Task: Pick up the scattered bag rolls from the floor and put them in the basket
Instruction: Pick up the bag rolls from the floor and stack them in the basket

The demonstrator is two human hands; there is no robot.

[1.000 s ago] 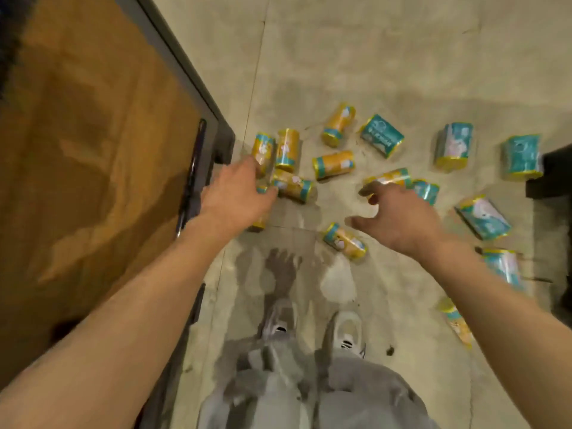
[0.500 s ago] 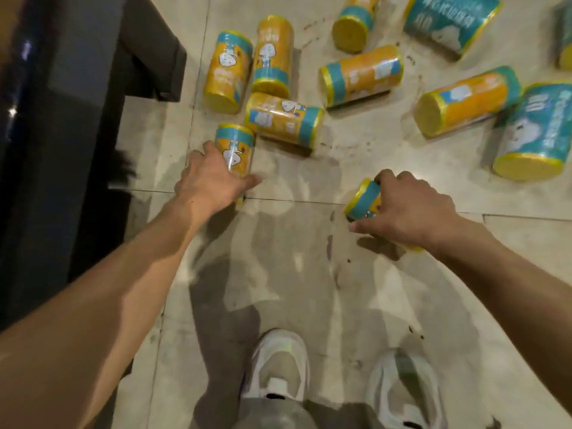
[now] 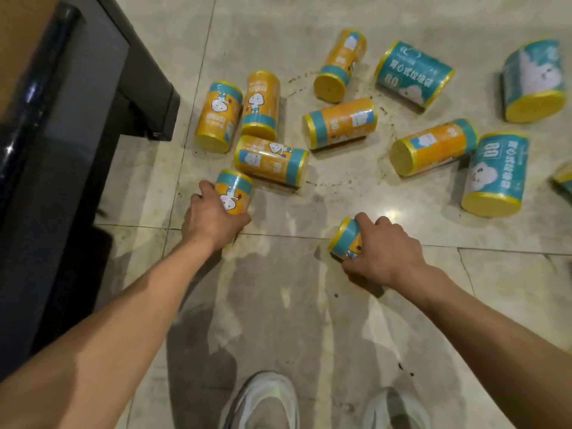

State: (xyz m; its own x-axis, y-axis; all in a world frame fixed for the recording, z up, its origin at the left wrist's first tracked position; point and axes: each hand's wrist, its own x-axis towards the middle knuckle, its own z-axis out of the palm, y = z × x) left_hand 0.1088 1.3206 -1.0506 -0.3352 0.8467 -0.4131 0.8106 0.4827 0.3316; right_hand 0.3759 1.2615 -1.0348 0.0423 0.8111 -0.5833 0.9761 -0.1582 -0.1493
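Bag rolls lie scattered over the tiled floor [image 3: 309,305], none of them in a basket, and no basket shows in this view. The largest are the teal-wrapped rolls toward the far right: one [image 3: 413,72] lying on its side, one [image 3: 534,80] close to the right edge of the view, and one [image 3: 495,174] nearer the person. Smaller orange rolls with teal bands lie to their left: a pair side by side [image 3: 218,116] [image 3: 261,105] near the foot of a dark piece of furniture [image 3: 145,88], one [image 3: 270,161] lying crosswise just below them, one [image 3: 340,123] in the middle, one [image 3: 340,65] beyond it, and one [image 3: 433,147] just beside the near teal roll. The left hand [image 3: 213,218] is curled over the near end of an orange roll [image 3: 233,193], gripping it where it lies on the floor. The right hand [image 3: 385,249] wraps its fingers round another orange roll [image 3: 345,238], covering most of it so only one end shows. The wrappers look glossy, so a roll could slip from a one-handed grip on lifting; a dropped cylinder would likely roll away over the smooth tile or under the furniture. The left hand's roll sits close to the crosswise one, which a careless lift could knock and send rolling. White shoes [image 3: 263,400] stand near the lower edge of the view.
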